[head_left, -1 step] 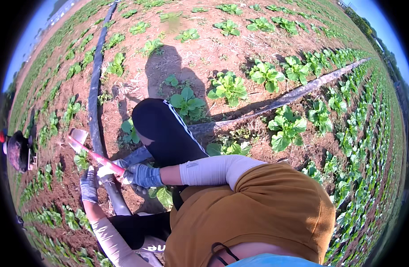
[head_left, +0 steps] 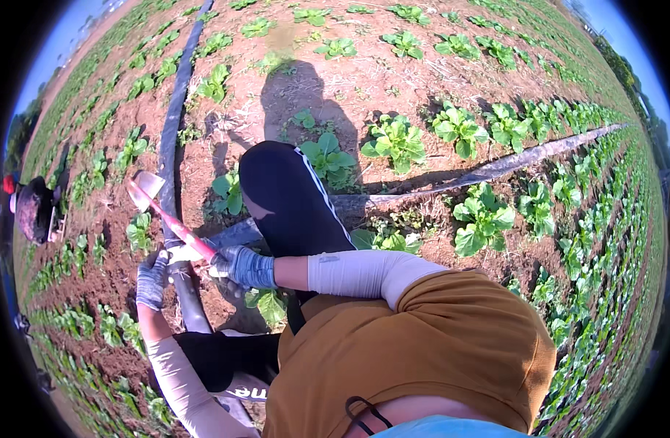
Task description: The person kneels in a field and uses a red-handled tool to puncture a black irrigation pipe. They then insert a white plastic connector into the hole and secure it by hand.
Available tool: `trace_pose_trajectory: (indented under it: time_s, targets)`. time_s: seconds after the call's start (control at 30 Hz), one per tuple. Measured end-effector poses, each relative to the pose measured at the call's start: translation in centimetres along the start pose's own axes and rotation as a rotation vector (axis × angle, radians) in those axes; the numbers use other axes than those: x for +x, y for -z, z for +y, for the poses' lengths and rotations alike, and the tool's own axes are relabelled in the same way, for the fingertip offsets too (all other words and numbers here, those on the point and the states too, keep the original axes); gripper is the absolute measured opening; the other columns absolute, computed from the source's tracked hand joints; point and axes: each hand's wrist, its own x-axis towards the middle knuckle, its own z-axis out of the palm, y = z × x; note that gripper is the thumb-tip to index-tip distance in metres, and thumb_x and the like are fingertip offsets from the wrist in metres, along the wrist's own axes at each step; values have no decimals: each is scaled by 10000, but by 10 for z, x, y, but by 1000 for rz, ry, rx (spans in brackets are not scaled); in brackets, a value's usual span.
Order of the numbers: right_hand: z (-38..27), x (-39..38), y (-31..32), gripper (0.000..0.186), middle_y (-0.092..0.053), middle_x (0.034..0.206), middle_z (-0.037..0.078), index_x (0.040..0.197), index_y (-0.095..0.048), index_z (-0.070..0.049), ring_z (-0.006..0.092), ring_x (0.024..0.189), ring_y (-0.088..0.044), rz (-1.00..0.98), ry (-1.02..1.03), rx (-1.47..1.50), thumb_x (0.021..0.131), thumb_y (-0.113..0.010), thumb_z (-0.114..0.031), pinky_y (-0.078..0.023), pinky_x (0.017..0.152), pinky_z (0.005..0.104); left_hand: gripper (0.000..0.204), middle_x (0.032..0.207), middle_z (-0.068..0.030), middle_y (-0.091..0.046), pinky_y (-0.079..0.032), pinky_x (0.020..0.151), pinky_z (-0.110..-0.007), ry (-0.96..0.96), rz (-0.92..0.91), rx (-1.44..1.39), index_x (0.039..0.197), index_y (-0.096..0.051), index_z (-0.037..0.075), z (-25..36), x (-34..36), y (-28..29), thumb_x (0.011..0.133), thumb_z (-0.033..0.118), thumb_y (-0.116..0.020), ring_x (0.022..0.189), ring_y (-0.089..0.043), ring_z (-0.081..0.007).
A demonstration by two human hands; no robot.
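My right hand (head_left: 249,267), in a grey-blue knit glove, is wrapped round the pink-red handle of a small hand hoe (head_left: 180,231). Its flat metal blade (head_left: 148,184) points away to the far left. My left hand (head_left: 152,279), gloved alike, is closed beside a joint in the black hose (head_left: 176,139). A small white piece (head_left: 180,254) shows between its fingertips and the hoe handle; what the fingers hold is partly hidden. From that joint a side hose (head_left: 236,233) runs right, under my bent knee (head_left: 287,182). The hose also continues toward me (head_left: 191,306).
Rows of leafy green plants (head_left: 397,142) stand in reddish soil on all sides. A flattened hose (head_left: 510,162) stretches off to the right. One plant (head_left: 269,305) is close under my right hand. At far left is a dark rounded object (head_left: 36,212), its kind unclear.
The whole view has shifted slightly, so the field and hose appear further right. Both hands keep nearly the same hold and place at the hose joint.
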Motion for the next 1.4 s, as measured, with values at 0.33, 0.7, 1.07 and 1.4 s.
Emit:
trace_pose_trajectory:
  time_s: [0.33, 0.7, 1.07, 1.4]
  targets:
    - [-12, 33, 17, 161, -497, 601, 14, 845, -485, -76, 107, 426, -491, 319, -251, -100, 872, -552, -220, -472, 373, 270, 546, 976, -182, -605, -429, 839, -395, -432, -393, 949, 1332, -388, 130, 59, -73, -20, 814, 158, -558, 903, -576, -323]
    - [-70, 43, 24, 241, -539, 658, 30, 950, -468, -48, 133, 430, -548, 102, -27, -30, 898, -506, -280, -490, 376, 266, 466, 992, -164, -628, -463, 814, -400, -437, -936, 1063, 1219, -492, 101, -24, 2, -37, 797, 281, -578, 924, -599, -315]
    - [-52, 89, 38, 282, -488, 613, 14, 861, -450, -64, 124, 346, -485, 306, -183, 44, 896, -505, -339, -433, 293, 276, 443, 850, -144, -642, -487, 728, -404, -620, -774, 1032, 1173, -494, 46, 6, -5, -25, 775, 226, -567, 792, -627, -294]
    - [-4, 195, 8, 271, -488, 593, 20, 892, -424, -130, 149, 385, -474, 502, -326, 115, 891, -506, -388, -420, 314, 334, 502, 820, -136, -574, -486, 548, -386, -580, -643, 940, 1310, -409, 159, 19, -29, -56, 815, 109, -476, 674, -626, -252]
